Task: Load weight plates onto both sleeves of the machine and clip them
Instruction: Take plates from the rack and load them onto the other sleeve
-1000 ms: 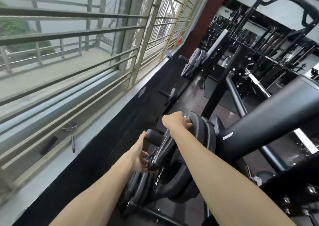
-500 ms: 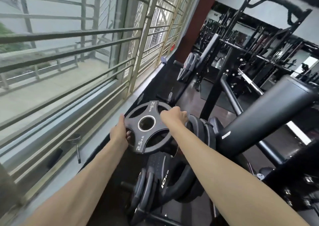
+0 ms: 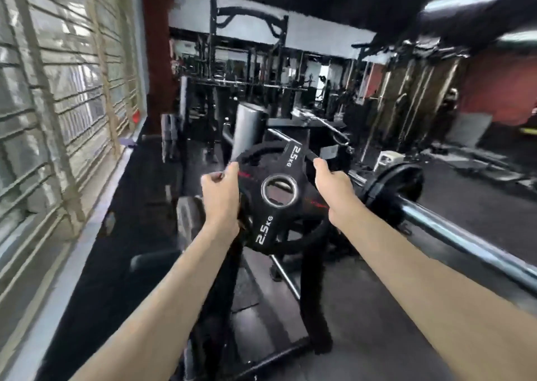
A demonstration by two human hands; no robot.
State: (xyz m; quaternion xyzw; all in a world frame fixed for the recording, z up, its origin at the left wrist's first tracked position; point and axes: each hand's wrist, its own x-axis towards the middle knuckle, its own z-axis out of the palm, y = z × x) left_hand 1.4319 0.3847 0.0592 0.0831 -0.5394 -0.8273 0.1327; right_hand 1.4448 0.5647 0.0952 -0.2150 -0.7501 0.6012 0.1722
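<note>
Plate: a black 2.5 kg weight plate (image 3: 279, 203) is held up at chest height in front of the person, its face toward them and its steel-ringed centre hole clear of fingers. I judge it is carried that way so the hole can be lined up with a bar end.
Left hand: the left hand (image 3: 221, 190) is clenched on the plate's left rim, fingers wrapped round the edge. It also seems to pinch something thin and metallic above the rim, but blur stops me saying what.
Right hand: the right hand (image 3: 331, 181) grips the opposite rim through a cut-out, so the load is split evenly and the plate cannot swing.
Sleeve: a steel sleeve (image 3: 453, 232) runs from the lower right toward the middle, just beside the right forearm. A larger black plate (image 3: 398, 190) already sits on it, seated inboard, leaving bare bar for more.
Gap: the held plate is near the sleeve but not on it; its hole faces the person, not the bar.
Stage: by my reading this is the carry between rack and machine, and no clip is fitted on this side yet.
Next: I expect the plate needs turning so its hole faces the sleeve's tip.
Risk: a tilted plate may jam on the sleeve.
</note>
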